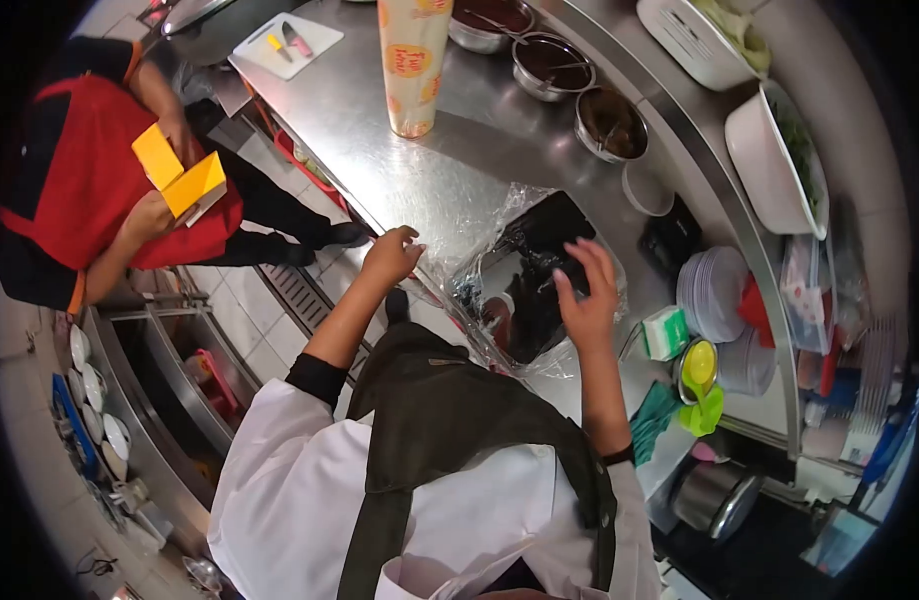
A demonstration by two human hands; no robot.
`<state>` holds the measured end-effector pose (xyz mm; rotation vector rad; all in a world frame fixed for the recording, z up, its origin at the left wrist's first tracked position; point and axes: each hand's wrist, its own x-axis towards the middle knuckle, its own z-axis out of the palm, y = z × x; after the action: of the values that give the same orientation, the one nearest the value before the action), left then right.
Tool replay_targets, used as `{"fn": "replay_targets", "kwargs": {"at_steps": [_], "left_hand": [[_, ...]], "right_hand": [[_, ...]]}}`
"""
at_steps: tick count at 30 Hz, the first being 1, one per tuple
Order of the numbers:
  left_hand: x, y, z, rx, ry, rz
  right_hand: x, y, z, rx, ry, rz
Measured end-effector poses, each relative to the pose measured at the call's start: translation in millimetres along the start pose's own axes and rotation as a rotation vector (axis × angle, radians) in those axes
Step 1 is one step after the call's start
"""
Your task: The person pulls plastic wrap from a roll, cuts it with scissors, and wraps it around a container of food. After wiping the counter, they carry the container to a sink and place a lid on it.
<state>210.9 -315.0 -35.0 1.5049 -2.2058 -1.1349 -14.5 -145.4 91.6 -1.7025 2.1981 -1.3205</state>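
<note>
On the steel counter (360, 170) lies a black tray (540, 270) with clear plastic wrap (470, 285) spread loosely under and around it. My left hand (392, 256) is over the counter's front edge, left of the wrap, with its fingers bent, apart, and nothing in them. Close to the tray's right side is my right hand (588, 290), its fingers spread and holding nothing; whether it touches the wrap I cannot tell. Beyond the tray a tall patterned roll (412, 65) stands upright.
Metal bowls of dark sauce (554, 65) line the back. A white board (305, 40) holds a knife. Stacked plates (715, 295) and a green-white packet (665, 333) are at right. At left, a person in a red apron (80, 180) holds a yellow box (195, 185).
</note>
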Motion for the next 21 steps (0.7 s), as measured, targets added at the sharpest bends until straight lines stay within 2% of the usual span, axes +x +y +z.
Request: {"fn": "replay_targets", "kwargs": {"at_steps": [1,4,5,7,8,9,12,14,16,17,18,21], "left_hand": [[0.3,3.1,-1.4,-0.011,0.028,0.062],[-5.6,15.6,-1.5,-0.264,0.033,0.121],[-14.7,19.9,-3.4,-0.344,0.06,0.159],[-33.7,24.1,-17.1,-0.384,0.03,0.097],[-45.0,17.8,-20.7,-0.399,0.016,0.057],[-53.4,6.1,-18.5,-0.371,0.117,0.116],[-70.7,-36.4,-9.2,-0.406,0.107,-0.091],[-72.3,-57.3,0.2,-0.468,0.046,-0.12],[-73.8,-56.4,-13.0,-0.467,-0.078,-0.129],[-73.7,-48.9,-17.9,-0.554,-0.027,-0.057],[-71.6,-43.0,-21.5,-0.602,-0.081,-0.043],[-63.5,-17.9,-37.0,-0.763,-0.203,0.009]], "right_hand": [[19.7,-1.3,9.6,0.005,-0.055,-0.054],[68.7,8.5,43.5,-0.227,-0.36,-0.249],[81.6,20.6,57.0,-0.278,-0.424,-0.22],[100.8,46.6,87.5,-0.363,-0.562,-0.168],[106.3,49.7,98.3,-0.311,-0.639,-0.145],[112.6,53.0,109.1,-0.259,-0.715,-0.123],[106.1,47.7,138.5,-0.108,-0.944,-0.024],[96.6,30.4,153.4,-0.092,-1.127,0.009],[86.9,-5.2,164.9,-0.059,-1.211,-0.183],[81.0,-21.0,169.9,-0.034,-1.248,-0.237],[73.2,-27.1,174.5,-0.088,-1.263,-0.295],[64.3,-27.5,175.2,-0.28,-1.123,-0.289]]}}
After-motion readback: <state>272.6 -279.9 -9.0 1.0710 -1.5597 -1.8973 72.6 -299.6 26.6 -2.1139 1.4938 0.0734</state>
